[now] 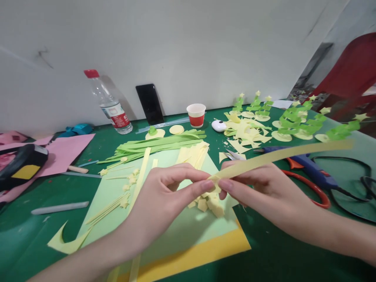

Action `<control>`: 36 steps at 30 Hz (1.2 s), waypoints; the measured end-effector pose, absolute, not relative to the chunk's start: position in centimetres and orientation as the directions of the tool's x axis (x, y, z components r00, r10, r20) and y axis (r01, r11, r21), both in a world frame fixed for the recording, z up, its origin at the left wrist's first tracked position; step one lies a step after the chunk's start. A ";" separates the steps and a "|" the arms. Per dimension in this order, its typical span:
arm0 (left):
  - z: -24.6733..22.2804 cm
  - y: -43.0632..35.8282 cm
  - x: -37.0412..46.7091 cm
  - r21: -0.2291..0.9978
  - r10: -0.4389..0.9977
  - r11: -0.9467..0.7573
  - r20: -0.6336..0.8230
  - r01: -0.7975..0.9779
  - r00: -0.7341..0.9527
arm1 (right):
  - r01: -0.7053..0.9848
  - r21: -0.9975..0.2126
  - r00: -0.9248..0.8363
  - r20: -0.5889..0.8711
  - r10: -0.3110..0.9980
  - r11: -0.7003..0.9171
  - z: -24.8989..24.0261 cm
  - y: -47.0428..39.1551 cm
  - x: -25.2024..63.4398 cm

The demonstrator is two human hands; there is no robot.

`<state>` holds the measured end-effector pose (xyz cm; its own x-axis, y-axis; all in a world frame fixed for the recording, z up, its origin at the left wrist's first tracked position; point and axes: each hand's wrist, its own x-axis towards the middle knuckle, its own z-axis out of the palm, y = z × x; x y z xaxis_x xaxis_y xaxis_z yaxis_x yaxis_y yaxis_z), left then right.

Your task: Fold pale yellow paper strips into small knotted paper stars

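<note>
A long pale yellow paper strip has a small fold at its left end, and its free length curves out to the right. My left hand pinches the folded end between thumb and index finger. Close beside it, my right hand pinches the same end, with the strip passing over its fingers. Below both hands is a light green sheet over a yellow one. Yellow strips, small folded pieces and little paper stars lie on the sheet.
Green strips, a bottle, a phone and a paper cup stand or lie behind. Yellow scraps, green star-topped paper pieces, red-handled scissors and a blue glue gun are at right.
</note>
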<state>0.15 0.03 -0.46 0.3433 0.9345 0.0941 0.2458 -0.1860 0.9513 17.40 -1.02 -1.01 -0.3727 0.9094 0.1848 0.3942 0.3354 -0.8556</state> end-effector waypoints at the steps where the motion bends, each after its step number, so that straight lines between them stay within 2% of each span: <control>1: -0.5 0.1 0.1 0.954 0.938 -0.169 0.078 0.247 0.338 | 0.401 -0.845 -0.358 0.211 0.910 0.353 -1.1 -0.9 17.4; 6: -0.6 0.3 0.1 0.960 0.927 -0.137 0.037 0.245 0.372 | 0.446 -0.814 -0.283 0.266 0.922 0.372 -1.6 -0.8 17.6; 11: -0.9 -0.1 0.4 0.902 0.879 -0.307 0.146 0.304 0.455 | 0.427 -0.822 -0.288 0.271 0.918 0.377 -2.0 -1.1 17.6; 14: -1.2 -0.4 0.5 0.816 0.844 -0.435 0.221 0.381 0.489 | 0.364 -0.866 -0.300 0.239 0.924 0.342 -1.9 -1.0 17.4; 16: -1.4 -0.5 0.4 0.789 0.819 -0.489 0.268 0.372 0.507 | 0.284 -0.914 -0.316 0.198 0.928 0.291 -1.6 -1.0 17.3; 19: -1.7 -0.7 0.1 0.827 0.809 -0.472 0.268 0.305 0.523 | 0.159 -0.962 -0.338 0.157 0.928 0.221 -1.3 -1.0 17.1; 22: -1.6 -0.8 -0.1 0.873 0.821 -0.404 0.215 0.273 0.529 | 0.107 -0.978 -0.354 0.131 0.926 0.180 -1.2 -1.1 17.0; 27: -1.0 -0.6 0.2 0.805 0.799 -0.478 0.233 0.352 0.554 | 0.095 -0.982 -0.372 0.116 0.921 0.162 -1.1 -1.2 16.8; 31: -1.0 -0.4 0.4 0.801 0.828 -0.453 0.216 0.391 0.517 | 0.209 -0.917 -0.305 0.268 0.914 0.339 -1.1 -1.0 16.6; 36: -1.5 -0.3 0.2 0.828 0.854 -0.397 0.177 0.395 0.488 | 0.361 -0.709 -0.245 0.554 0.796 0.605 -1.6 -0.9 16.7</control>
<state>0.20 -0.34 -1.54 0.4883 0.8545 0.1772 0.3947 -0.3974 0.8284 16.67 -0.87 -1.62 -0.2447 0.7957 0.5541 0.3614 0.6052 -0.7094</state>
